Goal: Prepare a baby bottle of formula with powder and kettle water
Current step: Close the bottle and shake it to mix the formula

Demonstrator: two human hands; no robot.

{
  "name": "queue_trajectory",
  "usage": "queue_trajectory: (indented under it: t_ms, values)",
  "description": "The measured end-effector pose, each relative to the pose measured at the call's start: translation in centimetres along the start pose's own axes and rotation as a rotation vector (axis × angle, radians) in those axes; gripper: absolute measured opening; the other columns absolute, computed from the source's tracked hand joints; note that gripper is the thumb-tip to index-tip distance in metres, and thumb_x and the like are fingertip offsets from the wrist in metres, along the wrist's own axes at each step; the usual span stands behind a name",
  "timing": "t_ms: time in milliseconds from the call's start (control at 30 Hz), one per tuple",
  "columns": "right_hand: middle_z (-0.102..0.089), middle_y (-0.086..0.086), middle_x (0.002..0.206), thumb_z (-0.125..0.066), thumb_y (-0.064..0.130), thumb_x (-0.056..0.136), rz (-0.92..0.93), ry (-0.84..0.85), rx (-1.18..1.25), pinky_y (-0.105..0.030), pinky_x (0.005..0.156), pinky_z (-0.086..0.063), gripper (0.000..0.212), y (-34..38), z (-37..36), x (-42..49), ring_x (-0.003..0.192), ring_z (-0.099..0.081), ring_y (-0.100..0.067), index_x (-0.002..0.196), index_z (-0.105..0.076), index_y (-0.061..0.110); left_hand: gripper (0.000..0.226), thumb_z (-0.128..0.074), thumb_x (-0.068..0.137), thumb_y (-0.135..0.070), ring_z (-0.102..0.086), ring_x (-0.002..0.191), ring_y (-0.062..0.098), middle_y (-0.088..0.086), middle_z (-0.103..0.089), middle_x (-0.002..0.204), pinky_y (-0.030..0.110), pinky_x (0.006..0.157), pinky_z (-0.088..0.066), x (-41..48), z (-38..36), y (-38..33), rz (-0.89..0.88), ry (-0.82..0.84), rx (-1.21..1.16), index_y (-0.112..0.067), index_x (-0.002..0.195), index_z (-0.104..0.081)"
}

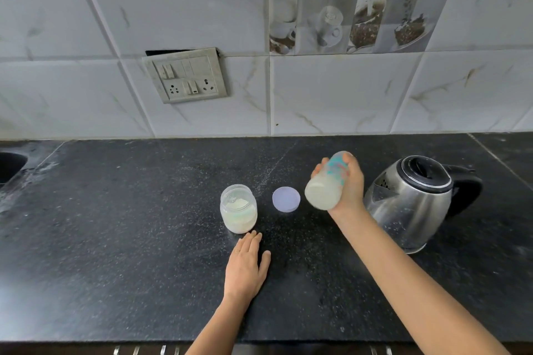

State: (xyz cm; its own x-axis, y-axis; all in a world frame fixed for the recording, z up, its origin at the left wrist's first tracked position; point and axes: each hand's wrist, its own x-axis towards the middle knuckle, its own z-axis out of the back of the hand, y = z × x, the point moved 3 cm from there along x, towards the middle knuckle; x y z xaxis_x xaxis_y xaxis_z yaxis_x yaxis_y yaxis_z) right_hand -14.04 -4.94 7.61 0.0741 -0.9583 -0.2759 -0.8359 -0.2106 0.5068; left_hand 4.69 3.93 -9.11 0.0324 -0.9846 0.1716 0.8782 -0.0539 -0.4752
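A: Where's the bottle (pixel 326 181)?

B: In the right hand (pixel 350 187), fingers wrapped round it. It's tilted, with the milky white end pointing near and left.

A: What's beside it?

B: A round lid (pixel 286 199) lies flat on the counter (pixel 115 239) just to its left. Left again stands the open jar (pixel 238 209) of powder. The kettle (pixel 409 204) is to the right, lid down.

A: And the left hand (pixel 246 265)?

B: Flat on the counter, fingers straight, holding nothing, its fingertips just near of the jar.

A: Farther off?

B: A switch plate (pixel 186 75) on the tiled wall, and a sink (pixel 10 166) at the far left edge.
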Motion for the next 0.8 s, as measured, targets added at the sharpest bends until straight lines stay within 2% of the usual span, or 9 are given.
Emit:
queue_trajectory:
  t_ms: [100,233,333,400,567,600,667,733,800]
  values:
    - [-0.057,-0.005,0.076,-0.056,0.033,0.087,-0.045,0.096,-0.116,-0.026,0.050,-0.050,0.019,-0.8,0.2,-0.9,0.051,-0.056,-0.019,0.093,-0.055,0.015,0.050,-0.043,0.097,-0.041,-0.031,0.139,0.015,-0.002,-0.041,0.148,0.023,0.115,-0.014,-0.1,0.0,-0.2,0.008,0.008,-0.009,-0.017,0.141,-0.043]
    - [-0.063,-0.010,0.082,-0.068,0.028,0.075,-0.124,0.292,-0.292,-0.034,0.051,-0.052,0.040,-3.1,1.3,-2.9,0.055,-0.059,-0.025,0.112,-0.056,0.031,0.050,-0.044,0.097,-0.040,-0.031,0.139,0.015,0.000,-0.042,0.147,0.023,0.115,-0.015,-0.1,0.0,0.0,0.010,0.008,-0.013,-0.016,0.140,-0.043]
    - [-0.057,-0.006,0.080,-0.058,0.031,0.084,-0.030,0.102,-0.114,-0.028,0.052,-0.051,0.021,-1.8,0.8,-1.5,0.054,-0.057,-0.020,0.102,-0.056,0.021,0.050,-0.043,0.097,-0.040,-0.030,0.139,0.014,-0.001,-0.040,0.148,0.023,0.115,-0.013,0.0,0.1,-0.2,0.008,0.002,-0.017,-0.016,0.141,-0.042]
    - [-0.054,-0.004,0.082,-0.055,0.034,0.088,-0.014,-0.007,-0.038,-0.025,0.053,-0.051,0.024,-1.1,0.8,-0.6,0.053,-0.056,-0.018,0.101,-0.051,0.015,0.051,-0.043,0.097,-0.040,-0.028,0.140,0.014,-0.001,-0.039,0.149,0.022,0.115,-0.011,-0.1,0.0,-0.2,0.010,0.007,-0.012,-0.016,0.142,-0.041]
    - [-0.062,-0.009,0.082,-0.069,0.030,0.072,-0.135,0.207,-0.329,-0.033,0.050,-0.051,0.053,-2.8,2.0,-2.3,0.055,-0.058,-0.024,0.121,-0.049,0.028,0.051,-0.042,0.097,-0.041,-0.028,0.140,0.013,-0.002,-0.038,0.149,0.020,0.114,-0.009,-0.2,0.1,-0.2,0.014,0.012,-0.009,-0.017,0.142,-0.041]
    - [-0.062,-0.009,0.081,-0.068,0.029,0.071,-0.113,0.252,-0.343,-0.033,0.050,-0.050,0.050,-2.5,1.6,-2.4,0.054,-0.058,-0.025,0.119,-0.052,0.029,0.051,-0.041,0.097,-0.042,-0.028,0.140,0.013,-0.002,-0.038,0.150,0.020,0.114,-0.009,-0.1,0.1,-0.3,0.013,0.012,-0.007,-0.017,0.142,-0.041]
    - [-0.059,-0.007,0.078,-0.061,0.030,0.079,-0.025,0.210,-0.211,-0.029,0.050,-0.050,0.019,-1.4,0.6,-1.6,0.052,-0.056,-0.022,0.097,-0.067,0.025,0.051,-0.041,0.097,-0.042,-0.027,0.140,0.013,-0.002,-0.038,0.149,0.021,0.115,-0.010,0.0,0.0,-0.2,0.015,0.015,-0.006,-0.018,0.142,-0.040]
    - [-0.056,-0.003,0.076,-0.052,0.035,0.088,0.019,0.071,-0.061,-0.023,0.052,-0.050,0.032,-0.1,-0.5,-0.5,0.051,-0.057,-0.017,0.069,-0.071,0.019,0.051,-0.040,0.097,-0.042,-0.027,0.140,0.013,-0.003,-0.038,0.150,0.021,0.115,-0.011,-0.1,0.0,-0.1,0.019,0.015,-0.005,-0.018,0.142,-0.040]
    - [-0.056,-0.002,0.074,-0.049,0.036,0.091,0.025,0.028,0.009,-0.022,0.052,-0.050,0.039,0.3,-0.8,0.0,0.051,-0.057,-0.016,0.064,-0.069,0.016,0.051,-0.041,0.097,-0.042,-0.028,0.140,0.013,-0.003,-0.038,0.149,0.022,0.115,-0.012,-0.1,0.0,-0.1,0.021,0.013,-0.009,-0.018,0.142,-0.041]
